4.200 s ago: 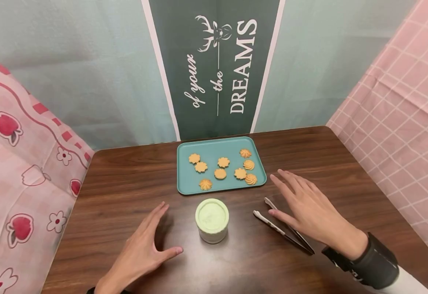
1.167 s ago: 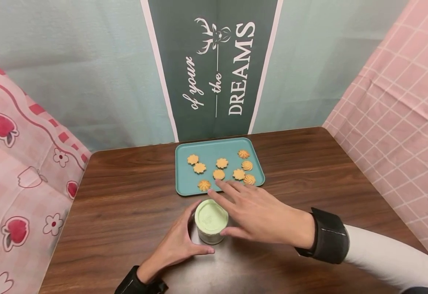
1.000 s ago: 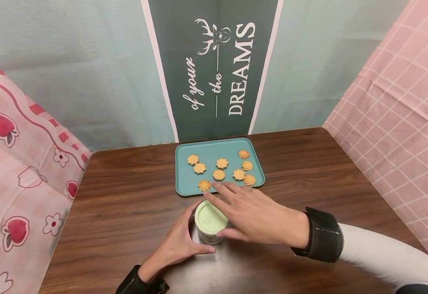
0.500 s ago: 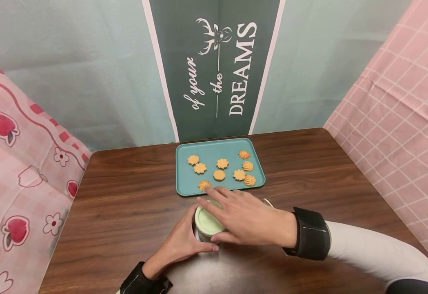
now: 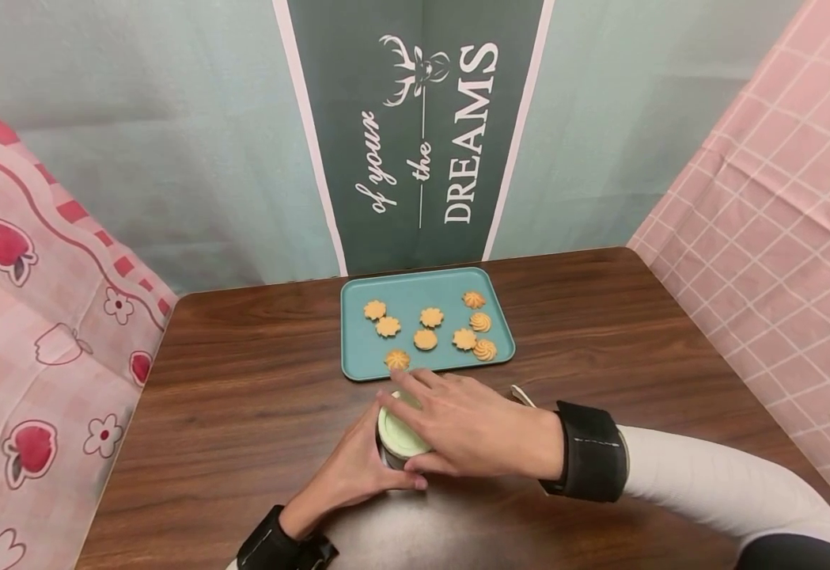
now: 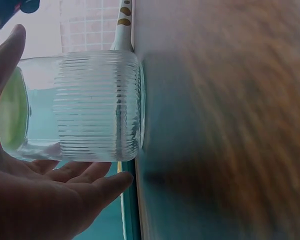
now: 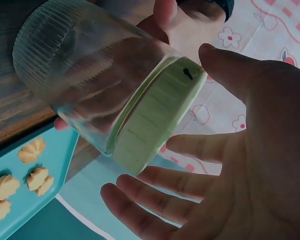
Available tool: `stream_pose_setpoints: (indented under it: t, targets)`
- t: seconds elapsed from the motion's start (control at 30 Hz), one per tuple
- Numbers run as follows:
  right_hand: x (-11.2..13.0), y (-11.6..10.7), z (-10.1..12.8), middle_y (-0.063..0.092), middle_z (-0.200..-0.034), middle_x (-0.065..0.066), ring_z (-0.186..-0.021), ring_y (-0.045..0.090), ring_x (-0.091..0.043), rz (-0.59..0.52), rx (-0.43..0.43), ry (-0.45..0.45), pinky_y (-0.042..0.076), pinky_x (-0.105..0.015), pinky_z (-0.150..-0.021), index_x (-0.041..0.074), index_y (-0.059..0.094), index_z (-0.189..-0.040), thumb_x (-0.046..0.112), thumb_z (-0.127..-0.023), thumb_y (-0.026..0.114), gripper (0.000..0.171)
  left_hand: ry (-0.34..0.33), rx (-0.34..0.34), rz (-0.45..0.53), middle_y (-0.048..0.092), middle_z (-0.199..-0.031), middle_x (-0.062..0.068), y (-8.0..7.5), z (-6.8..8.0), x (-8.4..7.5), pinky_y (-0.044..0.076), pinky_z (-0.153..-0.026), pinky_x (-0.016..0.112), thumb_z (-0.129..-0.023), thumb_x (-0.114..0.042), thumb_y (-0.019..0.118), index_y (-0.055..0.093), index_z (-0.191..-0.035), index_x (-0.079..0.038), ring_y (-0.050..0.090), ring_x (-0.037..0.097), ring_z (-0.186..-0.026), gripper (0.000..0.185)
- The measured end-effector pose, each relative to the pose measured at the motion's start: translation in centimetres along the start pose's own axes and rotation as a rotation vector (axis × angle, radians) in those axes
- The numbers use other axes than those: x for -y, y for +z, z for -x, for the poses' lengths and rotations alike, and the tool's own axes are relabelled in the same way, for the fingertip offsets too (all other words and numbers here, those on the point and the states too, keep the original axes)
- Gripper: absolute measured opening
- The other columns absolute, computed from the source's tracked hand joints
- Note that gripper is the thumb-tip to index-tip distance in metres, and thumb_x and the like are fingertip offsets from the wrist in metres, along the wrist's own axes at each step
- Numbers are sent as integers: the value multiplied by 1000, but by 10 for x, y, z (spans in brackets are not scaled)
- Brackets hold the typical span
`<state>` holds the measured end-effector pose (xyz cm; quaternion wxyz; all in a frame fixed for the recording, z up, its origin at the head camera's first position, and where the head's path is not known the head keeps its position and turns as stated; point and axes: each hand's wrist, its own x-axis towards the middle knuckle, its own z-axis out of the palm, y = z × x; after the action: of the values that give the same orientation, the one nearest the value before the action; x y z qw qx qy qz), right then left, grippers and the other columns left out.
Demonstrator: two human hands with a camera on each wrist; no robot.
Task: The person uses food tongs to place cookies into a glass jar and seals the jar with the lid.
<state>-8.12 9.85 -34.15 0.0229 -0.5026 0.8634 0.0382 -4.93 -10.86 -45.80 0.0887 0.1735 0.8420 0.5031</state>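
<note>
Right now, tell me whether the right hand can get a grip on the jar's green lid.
Probably yes. The right hand is spread over the green lid with nothing between them, its fingers not yet closed on it. The left hand holds the glass jar lower down, leaving the lid's rim free.

Jar [image 5: 396, 434] before tray [image 5: 358, 360] of cookies [image 5: 426, 339]

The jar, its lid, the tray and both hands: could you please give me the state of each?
Jar: upright on the table, empty.
Lid: on the jar.
Tray: holds eight cookies.
Left hand: grips the jar's side.
Right hand: fingers spread over the lid.
</note>
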Motion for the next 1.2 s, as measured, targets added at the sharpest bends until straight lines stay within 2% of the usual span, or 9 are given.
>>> stream_pose_setpoints:
  t: [0.27,0.43,0.67,0.97,1.2]
  targets:
    - [2,1,-3,50,-156,-15,-137,55,-28,8,49,-18,60,-40,-94,14,44,-160,58,-99,68,80,24,4,3,60,-144,6,2,-4,0,53,-104,43,-65,-38,103,32,-162,-6,63,19,-123,124]
    - [3,2,-5,54,-148,-12,-130,58,-25,37,37,-45,61,-36,-87,14,47,-158,56,-97,72,78,35,10,26,62,-143,7,2,-7,1,54,-101,39,-66,-35,103,36,-159,-3,65,19,-120,119]
    - [3,2,-5,56,-142,-8,-123,59,-22,53,42,-71,61,-33,-81,15,48,-157,54,-96,74,76,15,16,56,63,-141,5,4,-7,5,56,-95,34,-69,-35,101,40,-157,-5,67,17,-116,112]
    - [1,0,-5,58,-137,-8,-119,60,-23,86,40,-102,61,-32,-83,14,50,-155,53,-95,76,76,31,21,57,63,-139,3,3,-10,5,56,-96,34,-69,-32,101,40,-158,-5,66,16,-115,110]
    - [-3,-1,-7,59,-134,-8,-114,61,-22,90,21,-146,58,-32,-91,11,51,-152,51,-94,77,74,31,24,52,64,-136,1,2,-11,5,57,-93,32,-69,-32,101,42,-157,-6,66,15,-112,109]
